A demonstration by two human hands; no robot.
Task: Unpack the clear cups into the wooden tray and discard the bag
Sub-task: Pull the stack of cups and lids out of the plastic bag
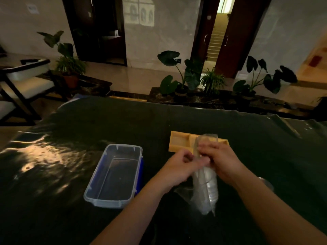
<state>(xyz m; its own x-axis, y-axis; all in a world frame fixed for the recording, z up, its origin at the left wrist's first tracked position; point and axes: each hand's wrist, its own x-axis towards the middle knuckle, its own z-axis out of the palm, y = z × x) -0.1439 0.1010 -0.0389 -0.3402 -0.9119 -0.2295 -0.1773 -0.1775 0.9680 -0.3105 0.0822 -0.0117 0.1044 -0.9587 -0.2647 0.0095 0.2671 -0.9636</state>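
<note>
A clear plastic bag holding a stack of clear cups is held up above the dark table, with its upper end rising in front of the wooden tray. My right hand grips the bag near its upper part. My left hand pinches the bag's plastic right beside it. The tray is pale wood with compartments and lies just beyond my hands; its middle is hidden by the bag. The cups inside the bag are blurred and hard to separate.
A clear plastic box with blue clips lies open to the left of my hands. A round metal object peeks out behind my right forearm. The table has a glossy dark cover. Potted plants and a chair stand beyond the far edge.
</note>
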